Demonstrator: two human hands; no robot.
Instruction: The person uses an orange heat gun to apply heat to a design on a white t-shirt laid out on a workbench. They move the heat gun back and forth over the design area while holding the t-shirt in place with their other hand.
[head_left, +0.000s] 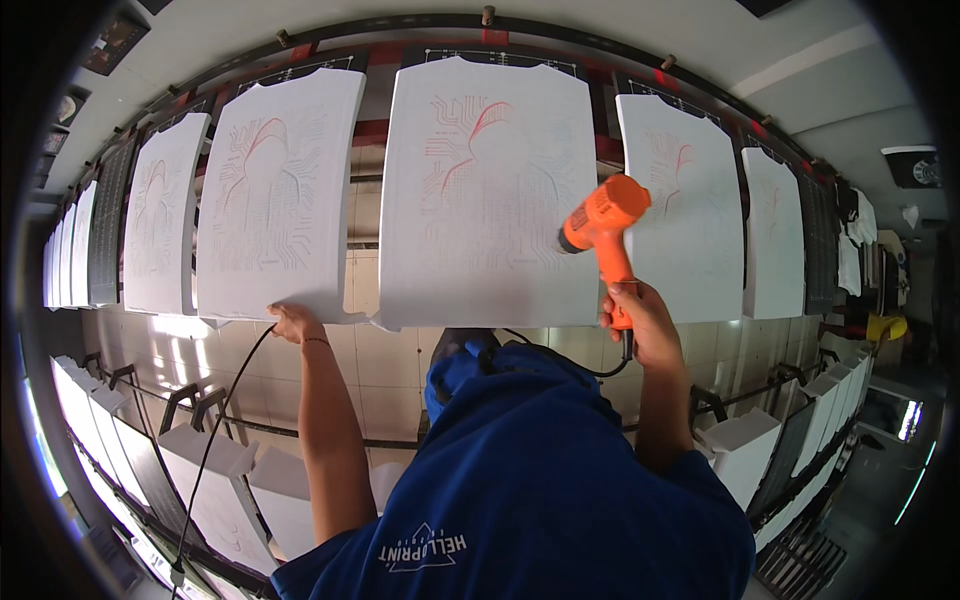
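My right hand [640,318] is wrapped round the handle of an orange heat gun [610,208]. The gun's dark nozzle points left, over the lower right part of a white T-shirt [480,270] lying flat on a board. Red and pale grey line print covers the middle of this shirt. My left hand [294,323] is closed on a black power cord [222,415], just at the lower hem of another printed white shirt [275,285] to the left. Another black cord stretch [610,372] leaves the gun's handle and passes behind my body.
More white shirts on boards stand along the curved rack [372,133], including one at right [690,250]. Behind me runs a second row of boards with white shirts [745,435]. Tiled floor [400,370] shows between the rows. The cord hangs down at the left.
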